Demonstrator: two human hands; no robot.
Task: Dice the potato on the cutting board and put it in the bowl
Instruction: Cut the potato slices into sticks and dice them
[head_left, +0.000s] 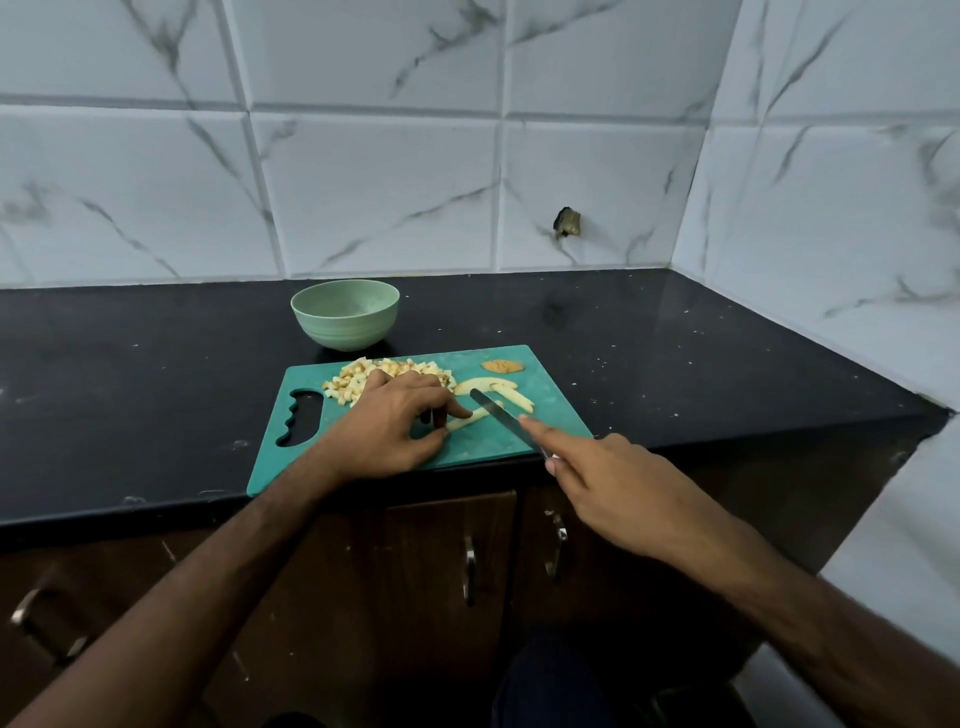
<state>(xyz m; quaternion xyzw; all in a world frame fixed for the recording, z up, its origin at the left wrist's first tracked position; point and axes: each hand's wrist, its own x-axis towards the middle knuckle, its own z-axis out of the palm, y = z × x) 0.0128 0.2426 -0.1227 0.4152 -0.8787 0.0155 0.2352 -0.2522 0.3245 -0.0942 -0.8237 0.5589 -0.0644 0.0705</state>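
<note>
Head camera, the only view: a green cutting board (550, 410) lies on a black counter (727, 353), its near edge just over the counter's front. The left hand (400, 421) rests on the middle of the board, fingers curled down, with fingertips pressing a pale potato strip (467, 418). The hand covers the near end of that strip and part of the pile of diced potato (363, 379) behind it, so the pile's full extent cannot be seen.

The right hand (608, 483) grips a knife (501, 415), the index finger stretched along the top of the blade and the other fingers folded round the handle. The handle is almost wholly hidden under the hand; only a small pale bit shows below the finger. The blade tip lies over the strip, just beside the left fingertips; whether the edge touches the potato is hard to tell.

More potato strips (498, 392) lie beyond the blade, towards the board's right side. A brown piece (503, 366), probably peel, sits near the far right corner of the board.

A pale green bowl (345, 312) stands on the counter just behind the board; from this angle no potato shows inside it. Cupboard doors (452, 561) below the counter are dark and partly covered by both forearms.
</note>
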